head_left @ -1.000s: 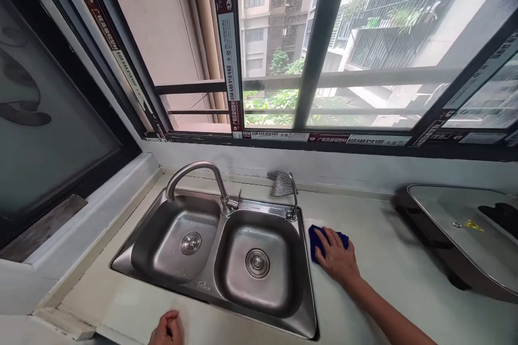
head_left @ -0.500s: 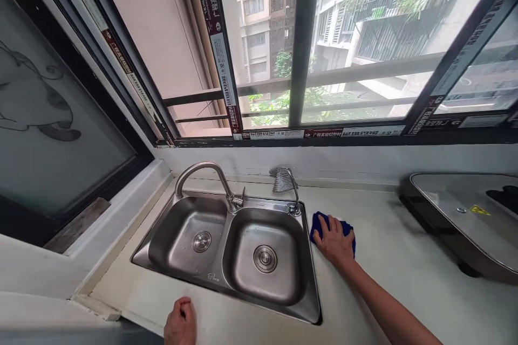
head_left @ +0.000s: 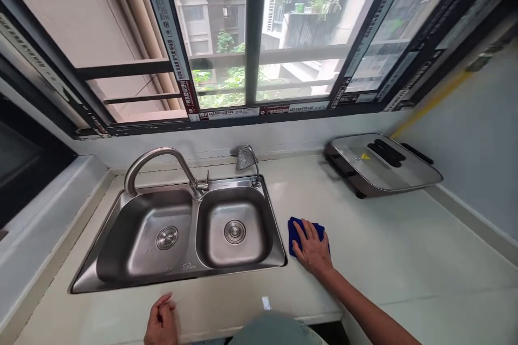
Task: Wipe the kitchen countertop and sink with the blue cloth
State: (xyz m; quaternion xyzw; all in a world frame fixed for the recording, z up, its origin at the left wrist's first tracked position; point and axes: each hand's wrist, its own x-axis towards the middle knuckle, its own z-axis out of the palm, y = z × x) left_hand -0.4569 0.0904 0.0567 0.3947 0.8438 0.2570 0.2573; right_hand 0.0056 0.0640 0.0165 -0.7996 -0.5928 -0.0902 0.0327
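Under my right hand (head_left: pixel 313 249) a dark blue cloth (head_left: pixel 295 233) lies on the pale countertop (head_left: pixel 348 280), just right of the sink. The fingers are spread over the cloth and press it against the surface. My left hand (head_left: pixel 162 321) is by the counter's front edge, below the sink, with its fingers curled in and no object visible in them. Between the hands and the window stands a steel double-bowl sink (head_left: pixel 192 248), its bowls without dishes. A curved faucet (head_left: pixel 162 152) rises behind the bowls.
A grey metal mesh cloth (head_left: pixel 245 158) hangs by the thin spout (head_left: pixel 256 164) at the sink's back right corner. An electric pan with a glass lid (head_left: pixel 376 164) occupies the back right. Dark-framed windows (head_left: pixel 251 38) run along the back wall.
My right hand has slid the blue cloth along the sink's right side, nearer the front edge. The view has turned right, bringing the whole pan into sight. My left hand stays curled.
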